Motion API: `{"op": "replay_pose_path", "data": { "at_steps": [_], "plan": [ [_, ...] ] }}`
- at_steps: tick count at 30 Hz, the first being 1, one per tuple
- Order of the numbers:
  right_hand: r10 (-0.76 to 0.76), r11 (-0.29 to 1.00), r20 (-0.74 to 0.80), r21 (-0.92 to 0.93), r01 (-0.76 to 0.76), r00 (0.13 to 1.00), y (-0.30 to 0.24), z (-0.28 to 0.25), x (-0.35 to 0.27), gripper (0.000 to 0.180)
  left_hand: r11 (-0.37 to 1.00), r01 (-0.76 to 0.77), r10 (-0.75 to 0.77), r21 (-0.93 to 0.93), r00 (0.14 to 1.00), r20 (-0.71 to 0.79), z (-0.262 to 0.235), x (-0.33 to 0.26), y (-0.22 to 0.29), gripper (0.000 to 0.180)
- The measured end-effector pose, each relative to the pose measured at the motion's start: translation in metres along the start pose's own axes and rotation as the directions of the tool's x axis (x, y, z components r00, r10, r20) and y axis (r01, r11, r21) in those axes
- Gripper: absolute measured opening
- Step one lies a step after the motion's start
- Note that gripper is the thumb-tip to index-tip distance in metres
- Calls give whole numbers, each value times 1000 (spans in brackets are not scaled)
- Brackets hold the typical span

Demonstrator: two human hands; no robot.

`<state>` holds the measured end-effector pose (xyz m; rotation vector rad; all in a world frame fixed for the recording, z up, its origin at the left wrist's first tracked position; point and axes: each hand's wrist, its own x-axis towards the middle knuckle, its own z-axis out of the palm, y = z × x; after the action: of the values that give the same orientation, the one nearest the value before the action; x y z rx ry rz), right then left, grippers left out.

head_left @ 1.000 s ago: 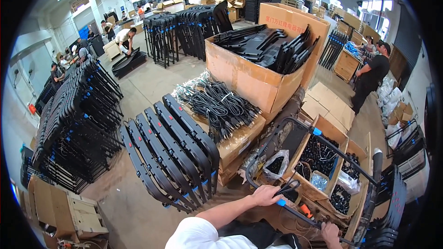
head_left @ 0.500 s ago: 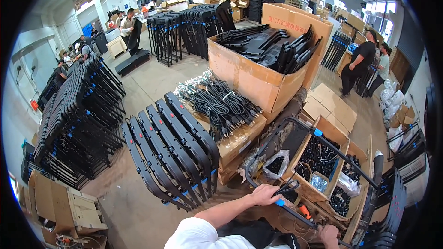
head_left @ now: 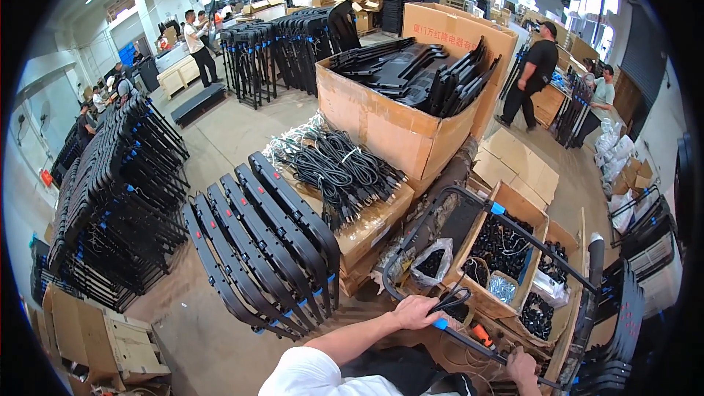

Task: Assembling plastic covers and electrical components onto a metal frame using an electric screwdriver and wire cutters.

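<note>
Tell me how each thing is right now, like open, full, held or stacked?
Left hand: gripping the black tube frame.
Right hand: gripping the same frame, lower down.
Scissors: lying closed by the left hand.
Big cardboard box: open, full of black parts.
Cables: bundled, piled on a carton.
Black panels: leaning in a row.

I see a bright, evenly lit hall under ceiling lamps and glaring far windows, sharp centrally, edges bent and black-vignetted.
</note>
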<state>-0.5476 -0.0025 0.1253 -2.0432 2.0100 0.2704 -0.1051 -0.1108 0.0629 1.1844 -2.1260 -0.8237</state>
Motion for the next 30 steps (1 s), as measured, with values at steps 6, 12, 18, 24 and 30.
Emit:
{"op": "replay_pose_path", "data": {
  "at_steps": [6, 12, 18, 24, 30],
  "plan": [
    [1, 998, -12, -62, -2, 1000, -5, -6, -1, 41, 1000, -14, 14, -10, 999, -39, -2, -1, 4, 34],
    [176, 984, 13, 2, -176, 984, -20, -21, 4, 40, 1000, -3, 3, -11, 1000, -6, -1, -1, -1, 34],
    [218, 962, 94, -190, -198, 971, 3, 8, 16, 38, 1000, -13, 13, -17, 1000, -7, 1, 0, -3, 33],
    [81, 970, 95, -236, -57, 992, 50, 53, 16, 38, 999, -14, 14, -44, 1000, 8, -4, 1, 4, 33],
    [94, 983, 95, -169, -77, 991, 15, 13, -1, 41, 998, -61, 61, -8, 997, -37, 2, 7, 6, 36]
  ]
}}
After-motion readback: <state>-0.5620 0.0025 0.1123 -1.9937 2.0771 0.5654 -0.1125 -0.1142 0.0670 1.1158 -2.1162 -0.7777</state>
